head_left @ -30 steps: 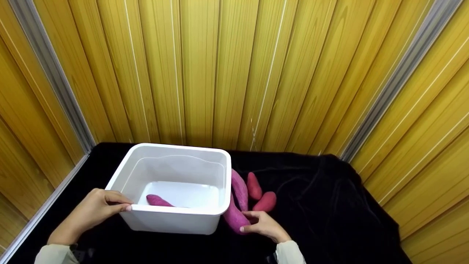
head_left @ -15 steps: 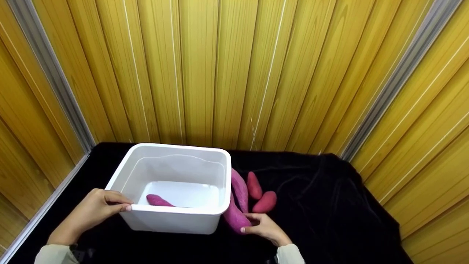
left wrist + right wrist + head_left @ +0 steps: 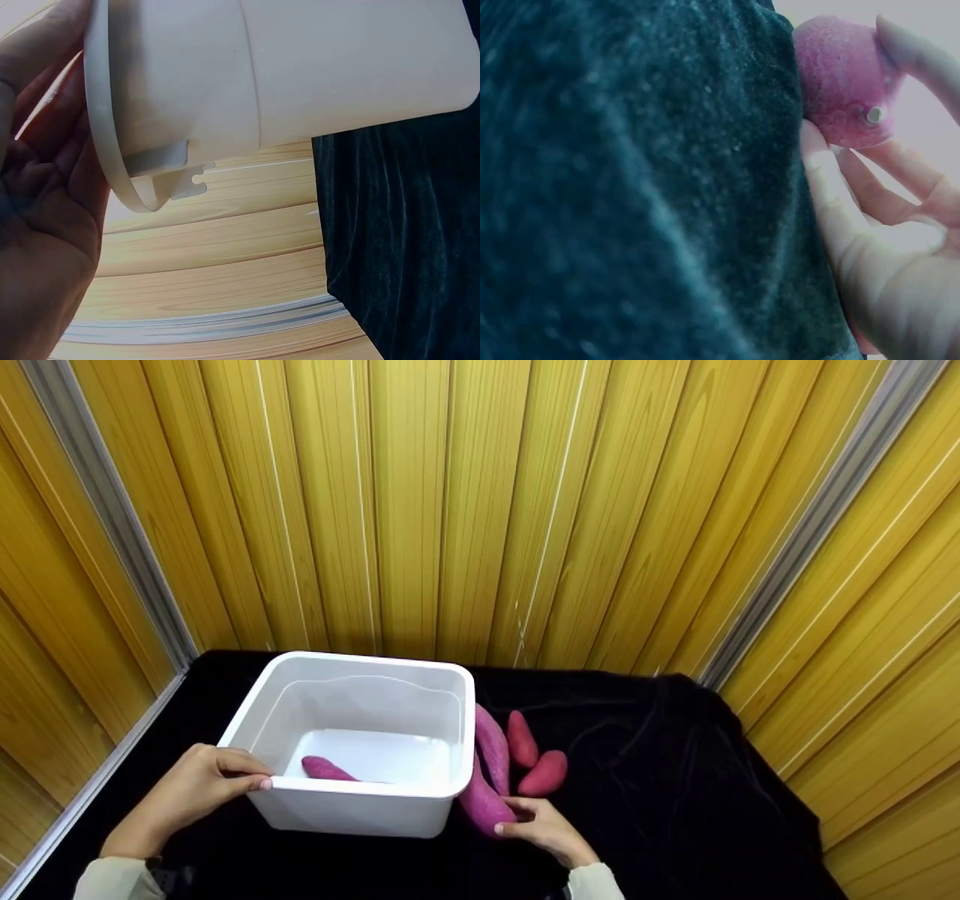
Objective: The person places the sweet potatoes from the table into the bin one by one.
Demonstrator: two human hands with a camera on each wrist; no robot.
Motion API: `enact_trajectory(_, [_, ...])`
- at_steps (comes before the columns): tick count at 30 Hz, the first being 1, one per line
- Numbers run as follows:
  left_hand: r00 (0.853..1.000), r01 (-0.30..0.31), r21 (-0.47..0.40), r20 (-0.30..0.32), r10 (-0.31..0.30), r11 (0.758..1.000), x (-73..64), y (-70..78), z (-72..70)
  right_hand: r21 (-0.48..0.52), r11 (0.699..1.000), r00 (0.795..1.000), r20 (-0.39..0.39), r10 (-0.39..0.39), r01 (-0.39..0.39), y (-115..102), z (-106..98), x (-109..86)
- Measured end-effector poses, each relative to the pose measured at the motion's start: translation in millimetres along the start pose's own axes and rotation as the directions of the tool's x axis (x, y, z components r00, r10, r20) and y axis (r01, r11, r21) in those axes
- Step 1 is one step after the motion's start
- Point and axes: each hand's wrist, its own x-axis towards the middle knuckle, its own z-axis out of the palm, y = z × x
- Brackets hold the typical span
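My left hand pinches the near left corner of the white plastic tub's rim. In the left wrist view its thumb and fingers lie on both sides of that rim. One purple sweet potato lies inside the tub, partly hidden by the near wall. Against the tub's right side lies another purple sweet potato, its near end held between the thumb and fingers of my right hand. The right wrist view shows that rounded end close up, with a small pale spot on it.
A long purple sweet potato lies just behind the held one, beside the tub. Two smaller red sweet potatoes rest to its right. Black cloth covers the table, and yellow wood-look walls stand around it.
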Motion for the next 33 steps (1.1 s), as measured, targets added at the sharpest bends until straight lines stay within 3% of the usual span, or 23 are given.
enact_trajectory(13, [1.0, 0.001, -0.002, -0.002, -0.001, 1.0, -0.5, 0.8, -0.1, 0.052, 0.999, 1.0, -0.019, 0.011, -0.01, 5.7, 0.2, -0.4])
enact_trajectory(33, [1.0, 0.002, -0.003, -0.018, -0.002, 1.0, -0.9, 1.6, 0.8, 0.162, 0.987, 0.999, 0.035, -0.017, 0.011, 6.5, -4.0, -3.6])
